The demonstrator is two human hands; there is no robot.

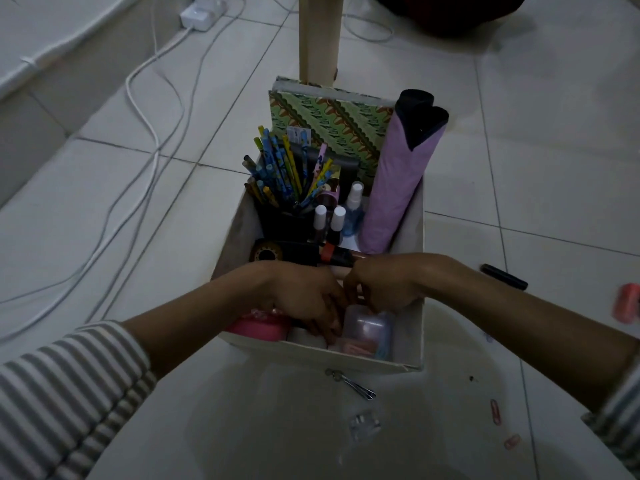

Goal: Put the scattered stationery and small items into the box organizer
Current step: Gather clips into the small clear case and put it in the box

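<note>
Striped sleeve (pixel 69 393) | left hand (pixel 304 296), right hand (pixel 384 284) over clear case (pixel 369 329), grip unclear | cream box organizer (pixel 329 356) crammed full

Fingers (pixel 325 320) of left hand (pixel 304 296) and right hand (pixel 384 282) tangled low in the box (pixel 311 355) (grip unreadable), pink tub (pixel 258 328) half under the left wrist, pink thing (pixel 628 303) cut by the right edge, clear lump (pixel 363 424) blurred, post (pixel 320 36) cut at top.

Dim, flat, grainy light without glare; the striped sleeve (pixel 52 410) at seven o'clock blurs, and the floor tiles (pixel 536 168) bow near the edges.
</note>
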